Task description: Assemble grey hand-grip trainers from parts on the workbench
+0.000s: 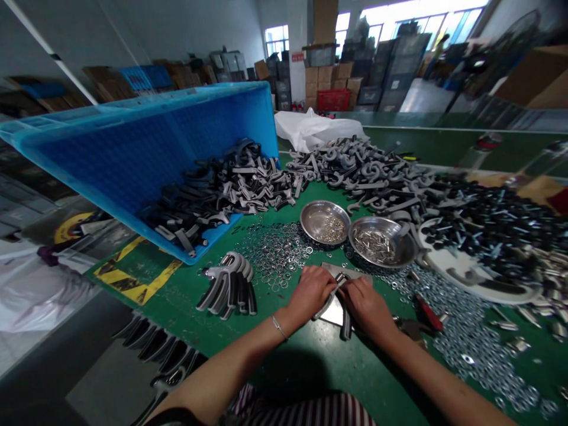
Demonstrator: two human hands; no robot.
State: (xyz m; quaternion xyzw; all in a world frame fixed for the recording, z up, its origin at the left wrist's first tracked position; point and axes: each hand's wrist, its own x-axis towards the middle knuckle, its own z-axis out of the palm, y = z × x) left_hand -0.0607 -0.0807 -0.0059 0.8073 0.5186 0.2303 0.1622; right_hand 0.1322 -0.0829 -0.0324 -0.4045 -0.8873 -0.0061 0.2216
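My left hand (312, 291) and my right hand (366, 305) meet over a small metal plate (333, 312) on the green table (310, 361). Both hands are closed on a grey and black handle part (341, 299), pinching it near its top end. The part's black grip end sticks out below my right hand. A neat stack of the same handle parts (228, 287) lies just left of my left hand. Loose silver washers (275, 254) are scattered right behind my hands.
A tipped blue crate (146, 142) spills handle parts (222, 189) at the left. Two steel bowls (325, 222) (381, 241) with small metal pieces stand behind my hands. Piles of grey parts (368, 171), black parts (492, 222), a white tray (470, 275), red-handled pliers (426, 312) lie right.
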